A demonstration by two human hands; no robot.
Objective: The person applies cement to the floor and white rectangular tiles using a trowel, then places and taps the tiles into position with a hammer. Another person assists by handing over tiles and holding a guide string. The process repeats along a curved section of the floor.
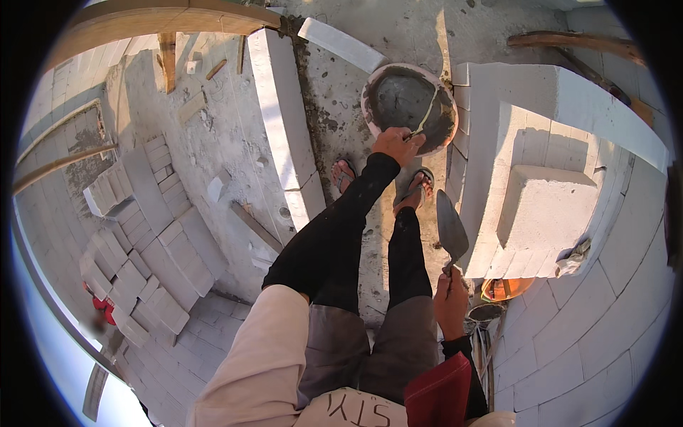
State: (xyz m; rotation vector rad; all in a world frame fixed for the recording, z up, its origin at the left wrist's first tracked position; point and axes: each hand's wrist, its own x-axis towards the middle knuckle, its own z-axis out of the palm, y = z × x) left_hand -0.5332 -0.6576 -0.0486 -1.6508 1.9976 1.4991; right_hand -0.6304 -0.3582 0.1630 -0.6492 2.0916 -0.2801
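A round basin [409,107] of wet grey mortar stands on the floor in front of my feet. My left hand [400,146] is closed at its near rim, on a pale cord [429,110] that stretches over the mortar toward the far right side. Whether the fingers also grip the rim, I cannot tell. Down by my right leg, my right hand [450,302] is wrapped round the handle of a pointed trowel [452,228]. The trowel's grey blade points away from me, apart from the basin.
A low wall of white blocks [281,107] runs along my left; a loose block [341,44] lies beyond it. To the right stand a block wall [597,341] and a large white block [548,206]. An orange container [506,287] sits near my right hand. Blocks [153,263] are stacked far left.
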